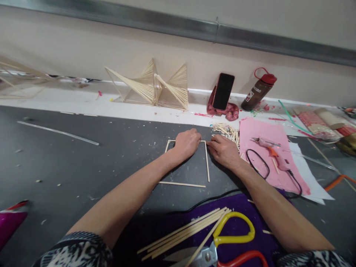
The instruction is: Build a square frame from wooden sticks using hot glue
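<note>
So the stick frame (207,163) is sitting mid-desk (72,170), far corners seemingly meeting, near-right corner gaping, near-left hiding behind the left arm (133,194); I'd say nearly closed. Left hand (188,144) is curling over its far side, right hand (224,150) is half-closing by the far-right corner; can't tell if either's gripping. More room's lying toward the desk's left edge; a pink sheet (258,129) is crowding the right.

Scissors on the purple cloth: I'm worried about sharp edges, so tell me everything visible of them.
The scissors lie on purple cloth, partly cut off by the picture's bottom edge. One handle loop is yellow, the other red, spread apart. Silver-looking metal with a round pivot joins them to greyish blades pointing leftward. A pale stick crosses over the blades.
</note>
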